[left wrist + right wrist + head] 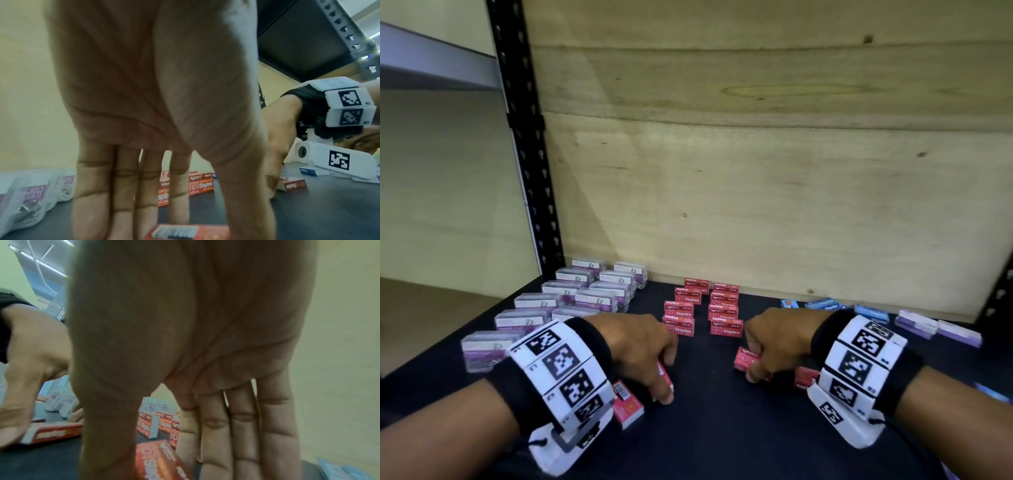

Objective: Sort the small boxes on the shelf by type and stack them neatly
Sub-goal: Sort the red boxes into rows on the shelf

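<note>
On the dark shelf (709, 428) my left hand (667, 377) pinches a red staples box (185, 232) between thumb and fingers, low on the surface. My right hand (751, 359) pinches another red staples box (160, 462) the same way. Just beyond both hands stand two rows of red staples boxes (678, 318), stacked in low piles. One loose red box (627, 406) lies under my left wrist, another (804, 377) beside my right wrist.
Clear boxes of binder clips (571, 298) stand in two rows at the back left. Blue boxes (825, 303) and purple boxes (928, 325) lie at the back right. A plywood wall (756, 171) closes the back; a black upright (524, 137) bounds the left.
</note>
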Available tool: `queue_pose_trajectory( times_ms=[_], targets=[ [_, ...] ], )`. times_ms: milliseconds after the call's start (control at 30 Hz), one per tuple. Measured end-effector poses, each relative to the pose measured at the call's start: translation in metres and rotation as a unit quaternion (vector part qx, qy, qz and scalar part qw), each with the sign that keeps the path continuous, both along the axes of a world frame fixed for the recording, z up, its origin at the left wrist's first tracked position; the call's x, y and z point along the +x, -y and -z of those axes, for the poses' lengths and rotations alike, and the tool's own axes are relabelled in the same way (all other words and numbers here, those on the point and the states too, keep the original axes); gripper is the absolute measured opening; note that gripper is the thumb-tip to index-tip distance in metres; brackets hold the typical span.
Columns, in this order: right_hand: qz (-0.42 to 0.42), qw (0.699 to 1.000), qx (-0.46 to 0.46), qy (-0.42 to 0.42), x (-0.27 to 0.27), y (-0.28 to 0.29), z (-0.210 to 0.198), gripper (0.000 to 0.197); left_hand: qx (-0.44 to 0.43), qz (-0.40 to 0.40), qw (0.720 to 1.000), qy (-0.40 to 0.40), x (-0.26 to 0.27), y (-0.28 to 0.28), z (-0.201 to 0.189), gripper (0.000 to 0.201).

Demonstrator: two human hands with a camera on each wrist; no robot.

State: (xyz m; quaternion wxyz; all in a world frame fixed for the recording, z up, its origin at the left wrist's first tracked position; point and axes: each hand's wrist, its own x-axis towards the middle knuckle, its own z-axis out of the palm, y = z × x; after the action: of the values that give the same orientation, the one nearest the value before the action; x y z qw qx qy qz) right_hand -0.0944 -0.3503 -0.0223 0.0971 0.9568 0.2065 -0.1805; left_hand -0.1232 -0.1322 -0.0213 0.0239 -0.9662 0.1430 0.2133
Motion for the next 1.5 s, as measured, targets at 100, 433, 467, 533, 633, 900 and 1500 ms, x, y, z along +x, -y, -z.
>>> queue_pose_trajectory(
  times_ms=[100,433,467,533,633,900,1500],
  targets=[
    [-0.012,1.0,0.004,0.005,0.0,-0.005,0.0,0.047,-0.056,0.018,0.998,-0.007,0.0,0.001,-0.003,0.042],
    [-0.015,0.999,0.034,-0.009,-0.002,-0.007,0.001,0.043,-0.137,-0.001,0.99,-0.037,0.002,-0.001,-0.006,0.034],
    [-0.015,0.999,0.035,-0.01,-0.002,-0.007,0.001,0.044,-0.141,-0.005,0.989,-0.039,0.002,-0.002,-0.006,0.033],
    [-0.016,0.999,0.032,-0.007,-0.001,-0.007,0.0,0.047,-0.152,-0.008,0.988,-0.033,0.004,-0.006,-0.004,0.027],
    [-0.023,0.999,0.023,0.002,0.0,-0.008,-0.001,0.044,-0.162,-0.01,0.987,-0.014,0.008,-0.011,-0.002,0.03],
    [-0.04,0.998,0.037,0.014,0.003,-0.012,0.002,0.035,-0.151,0.021,0.988,-0.007,0.013,-0.017,0.003,0.061],
    [-0.052,0.997,0.038,0.045,0.011,-0.021,0.007,0.03,-0.162,0.048,0.983,0.076,0.031,-0.015,0.012,0.036]
  ],
)
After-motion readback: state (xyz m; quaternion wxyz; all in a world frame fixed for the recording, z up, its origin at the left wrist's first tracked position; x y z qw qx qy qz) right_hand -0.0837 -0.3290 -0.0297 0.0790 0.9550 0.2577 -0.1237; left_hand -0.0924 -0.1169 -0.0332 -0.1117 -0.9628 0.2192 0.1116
